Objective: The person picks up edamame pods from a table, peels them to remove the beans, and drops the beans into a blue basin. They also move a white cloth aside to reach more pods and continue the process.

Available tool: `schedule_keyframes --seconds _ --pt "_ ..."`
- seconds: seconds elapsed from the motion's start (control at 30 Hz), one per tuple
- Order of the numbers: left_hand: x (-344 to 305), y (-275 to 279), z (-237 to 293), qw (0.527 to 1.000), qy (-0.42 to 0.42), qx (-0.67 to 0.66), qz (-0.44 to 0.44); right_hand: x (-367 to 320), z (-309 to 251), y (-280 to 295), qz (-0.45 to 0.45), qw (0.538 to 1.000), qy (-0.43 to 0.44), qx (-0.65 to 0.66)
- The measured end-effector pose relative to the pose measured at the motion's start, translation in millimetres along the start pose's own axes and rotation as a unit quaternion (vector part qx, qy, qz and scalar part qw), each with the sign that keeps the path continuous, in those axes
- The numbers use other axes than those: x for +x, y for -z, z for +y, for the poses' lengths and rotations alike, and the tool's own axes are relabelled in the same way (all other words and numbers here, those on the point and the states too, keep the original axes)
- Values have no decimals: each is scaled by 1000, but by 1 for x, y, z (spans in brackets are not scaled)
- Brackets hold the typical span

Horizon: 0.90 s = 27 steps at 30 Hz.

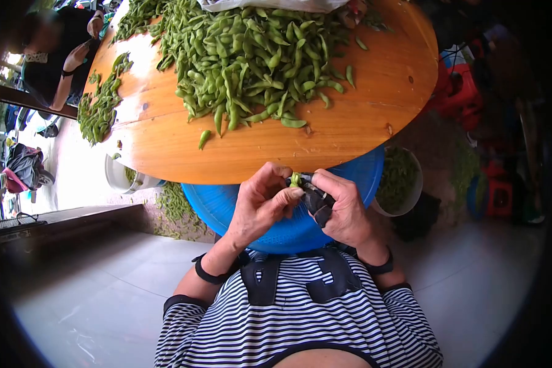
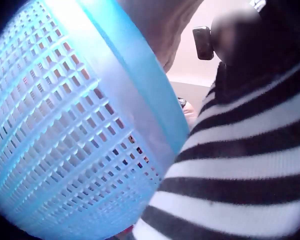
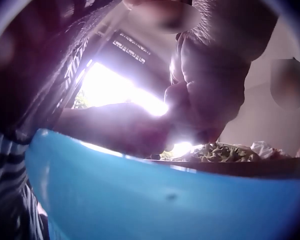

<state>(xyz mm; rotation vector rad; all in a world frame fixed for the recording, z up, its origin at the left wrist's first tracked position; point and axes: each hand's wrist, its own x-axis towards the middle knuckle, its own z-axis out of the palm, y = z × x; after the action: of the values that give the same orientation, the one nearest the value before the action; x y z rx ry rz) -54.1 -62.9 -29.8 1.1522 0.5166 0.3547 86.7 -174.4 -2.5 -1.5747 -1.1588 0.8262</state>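
Observation:
In the head view both hands meet over a blue plastic basket (image 1: pixel 208 214) just below the table edge. A small green edamame pod (image 1: pixel 295 179) sits between the fingertips. My left hand (image 1: pixel 260 199) pinches it with thumb and forefinger. Opposite, my right hand (image 1: pixel 343 211) has curled fingers partly covered in black material (image 1: pixel 318 205), and its tips grip the pod's other side. The basket's slatted wall (image 2: pixel 65 125) fills much of the left wrist view. In the right wrist view the right hand (image 3: pixel 210 75) is above the blue rim, its fingertips hidden.
A large heap of edamame pods (image 1: pixel 245 61) covers the far part of the wooden table (image 1: pixel 386 92), with a smaller pile (image 1: pixel 101 107) at left. White buckets (image 1: pixel 113 175) stand either side below. Pods (image 1: pixel 181 205) litter the floor. Another person's arm (image 1: pixel 64 86) shows far left.

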Motion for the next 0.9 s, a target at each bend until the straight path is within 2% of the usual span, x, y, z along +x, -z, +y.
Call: schedule_keyframes --seconds 0.03,0.07,0.1,0.13,0.2,0.23,0.27,0.3,0.33,0.37,0.43,0.57,0.63,0.73,0.8,0.87,0.9 --pt "-1 -1 -2 1000 0 0 0 0 0 -1 15 999 13 -32" --pt "-1 -2 -4 982 -91 162 16 0 1 -2 30 997 25 -65" --pt "-2 -3 -6 930 -179 319 30 -1 2 -2 30 997 26 -65" --pt "-1 -2 -5 930 -180 319 30 -1 6 -2 40 997 25 -64" --pt "1 3 0 988 -40 147 -10 -1 11 -4 48 996 27 -63" --pt "1 6 13 996 37 81 -34 -2 13 -5 45 996 39 -69" --pt "2 8 13 996 36 81 -33 -2 14 -5 42 995 51 -76" --pt "3 11 12 996 74 41 -40 -3 12 -8 41 995 52 -75" --pt "3 12 11 993 112 1 -48 -4 7 -14 68 986 81 -129" --pt "3 12 10 993 112 2 -47 -6 4 -19 96 973 108 -182" --pt "2 8 7 992 96 -74 -24 -8 3 -21 90 971 114 -192" --pt "-3 0 1 992 55 -109 -19 -11 -4 -27 100 960 135 -225" --pt "-4 -14 7 984 78 -136 82 -12 -6 -31 99 961 136 -219" --pt "-9 -18 7 985 62 -154 56 -11 -2 -33 113 966 127 -197" --pt "-10 -26 8 978 78 -174 80 -11 0 -30 125 969 116 -181" --pt "-9 -23 -5 975 77 -198 67 -11 2 -23 114 982 82 -124" --pt "-10 -16 -7 982 71 -174 22 -10 2 -20 111 987 66 -91"
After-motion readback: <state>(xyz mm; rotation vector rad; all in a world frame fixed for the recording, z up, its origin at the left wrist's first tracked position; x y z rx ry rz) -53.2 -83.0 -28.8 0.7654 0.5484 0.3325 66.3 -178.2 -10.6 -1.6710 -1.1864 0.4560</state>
